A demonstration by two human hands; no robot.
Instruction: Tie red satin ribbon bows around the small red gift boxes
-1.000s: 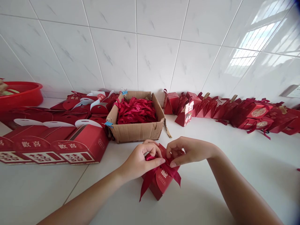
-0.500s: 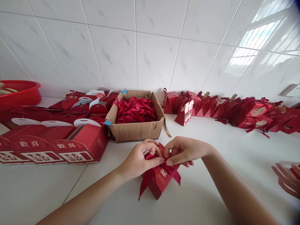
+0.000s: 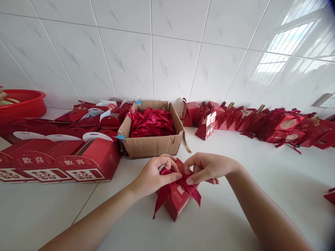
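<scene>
A red gift box [image 3: 178, 204] with pale lettering rests on the white counter in front of me. Dark red satin ribbon [image 3: 162, 195] is gathered on its top, with one tail hanging on each side. My left hand [image 3: 159, 174] pinches the ribbon from the left, thumb against fingers. From the right, my right hand [image 3: 204, 170] pinches the same ribbon, its thumb over the bow area. The two hands nearly meet above the box, and the knot between them is partly hidden by the fingers.
A cardboard box [image 3: 151, 148] full of ribbons stands behind my hands. Red boxes [image 3: 95, 158] line the left; finished-looking tied boxes [image 3: 285, 123] line the wall at right. A red basin [image 3: 26, 108] sits far left. A red piece [image 3: 330, 196] shows at the right edge.
Both hands stay pinched on the ribbon, with the gift box shifted slightly left. Another person's hand at the right edge has gone from view, and a red piece shows there.
</scene>
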